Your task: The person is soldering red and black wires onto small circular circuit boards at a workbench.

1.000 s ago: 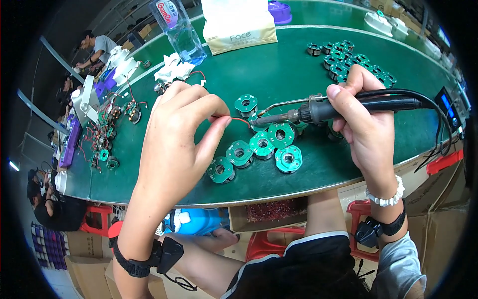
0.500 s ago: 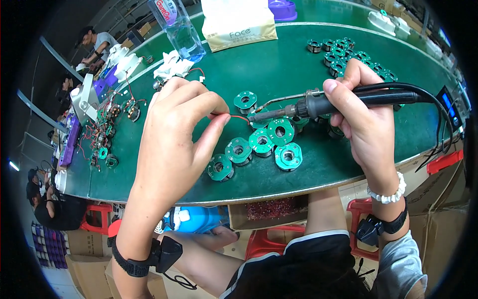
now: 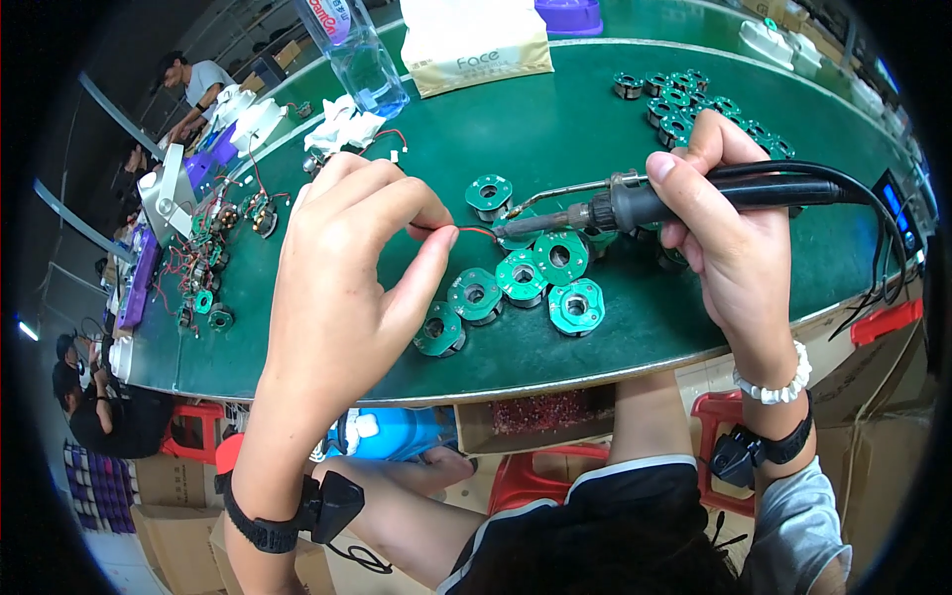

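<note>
The step in hand looks like soldering a thin red and dark two-strand wire to a green, round circuit board, one of a loose group near the middle of the dark green tabletop. The left hand has its thumb and forefinger pinched on the wire, the other fingers loosely curled. The right hand is closed around a black-handled soldering iron with a slim metal tube alongside, its dull metal tip pointing left at the wire's end. Whether the tip actually touches the joint is too small to tell. The next move calls for keeping the wire steady at the board's left edge while the heat does its work.

The board lies flat, partly covered by the iron, with bright solder spots. Its neighbours on the near side, such as a green ring-shaped board, show central holes and dark bodies underneath.
</note>
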The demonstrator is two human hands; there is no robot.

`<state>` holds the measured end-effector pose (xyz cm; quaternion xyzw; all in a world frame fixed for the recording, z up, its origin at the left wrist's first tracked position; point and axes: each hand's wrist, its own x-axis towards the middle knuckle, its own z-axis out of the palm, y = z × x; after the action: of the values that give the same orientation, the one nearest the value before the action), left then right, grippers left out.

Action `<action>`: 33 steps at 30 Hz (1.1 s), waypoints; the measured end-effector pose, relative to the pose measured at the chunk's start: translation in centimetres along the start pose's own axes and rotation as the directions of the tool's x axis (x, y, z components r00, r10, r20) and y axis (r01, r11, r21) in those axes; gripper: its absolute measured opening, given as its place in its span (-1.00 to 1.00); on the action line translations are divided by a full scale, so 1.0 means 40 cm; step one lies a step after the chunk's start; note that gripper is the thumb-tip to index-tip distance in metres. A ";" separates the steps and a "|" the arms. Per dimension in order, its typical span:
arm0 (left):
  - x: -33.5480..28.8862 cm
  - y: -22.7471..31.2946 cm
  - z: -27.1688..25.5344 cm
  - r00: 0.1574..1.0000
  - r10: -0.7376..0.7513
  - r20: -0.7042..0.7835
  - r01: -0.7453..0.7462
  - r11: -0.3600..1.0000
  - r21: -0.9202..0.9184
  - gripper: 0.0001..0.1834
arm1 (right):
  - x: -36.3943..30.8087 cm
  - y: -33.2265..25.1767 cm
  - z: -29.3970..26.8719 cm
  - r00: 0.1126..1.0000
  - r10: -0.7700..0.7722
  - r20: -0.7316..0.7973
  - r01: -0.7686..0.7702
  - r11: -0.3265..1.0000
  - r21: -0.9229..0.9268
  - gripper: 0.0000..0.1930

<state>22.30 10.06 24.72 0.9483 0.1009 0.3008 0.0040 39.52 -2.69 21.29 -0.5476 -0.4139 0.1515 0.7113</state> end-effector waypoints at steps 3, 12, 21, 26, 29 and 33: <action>-0.001 0.001 0.000 1.000 -0.004 0.008 0.004 1.000 0.011 -0.91 | -0.001 -0.001 -0.002 1.000 0.005 0.003 -0.005 1.000 0.002 -0.78; -0.003 0.005 0.004 1.000 -0.026 0.006 0.026 0.999 -0.023 -0.92 | -0.001 0.005 -0.003 0.999 -0.017 0.044 0.017 1.000 0.013 -0.78; -0.001 0.010 0.004 0.999 -0.028 -0.016 0.027 0.999 -0.036 -0.91 | 0.000 0.012 -0.008 0.997 -0.054 0.056 0.055 0.998 -0.007 -0.77; -0.001 0.011 0.005 1.000 -0.025 -0.015 0.025 0.999 -0.038 -0.90 | 0.001 0.012 -0.008 0.995 -0.076 0.066 0.077 0.997 -0.006 -0.77; 0.000 0.013 0.002 1.000 -0.024 -0.009 0.024 1.000 -0.020 -0.90 | 0.002 0.014 -0.009 0.995 -0.075 0.061 0.076 0.997 -0.010 -0.78; 0.001 0.016 -0.002 0.999 -0.037 0.025 0.036 0.999 0.022 -0.90 | 0.003 0.013 -0.011 0.993 -0.091 0.068 0.092 0.996 -0.012 -0.78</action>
<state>22.43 9.42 24.85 0.9501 0.1213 0.2874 0.0006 40.05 -2.71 20.84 -0.5280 -0.4635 0.1338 0.6989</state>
